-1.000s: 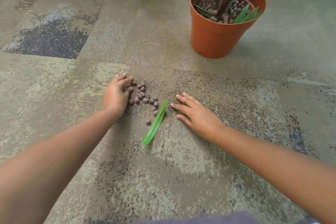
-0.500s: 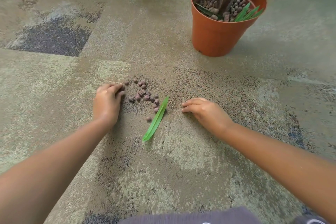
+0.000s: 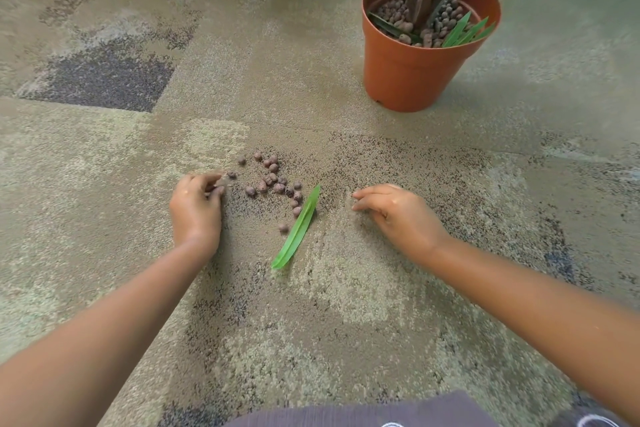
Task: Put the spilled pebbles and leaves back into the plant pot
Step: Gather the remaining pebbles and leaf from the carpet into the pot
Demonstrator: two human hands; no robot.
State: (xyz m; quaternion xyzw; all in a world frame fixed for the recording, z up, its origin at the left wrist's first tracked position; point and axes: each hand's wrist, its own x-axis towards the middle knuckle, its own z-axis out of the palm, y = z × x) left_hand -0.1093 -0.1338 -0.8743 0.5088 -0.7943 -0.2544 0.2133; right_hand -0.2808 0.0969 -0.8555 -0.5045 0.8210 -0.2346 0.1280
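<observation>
Spilled pebbles (image 3: 273, 182) scattered on carpet (image 3: 311, 305) between left hand (image 3: 195, 208) and right hand (image 3: 398, 215), nearer the left, one beside its fingertips. Leaf (image 3: 297, 227) lying just right of pebbles, touching a few, well left of right hand. Plant pot (image 3: 412, 76) standing beyond right hand, well apart

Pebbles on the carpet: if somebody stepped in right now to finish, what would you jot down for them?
Left hand: fingers curled at the left edge of the spilled pebbles; I cannot tell whether it holds any.
Right hand: curled on the carpet, right of the loose leaf, apparently empty.
Plant pot: upright, far right, already holding pebbles and leaves.
Left: gather the pebbles and leaf into the pot.
</observation>
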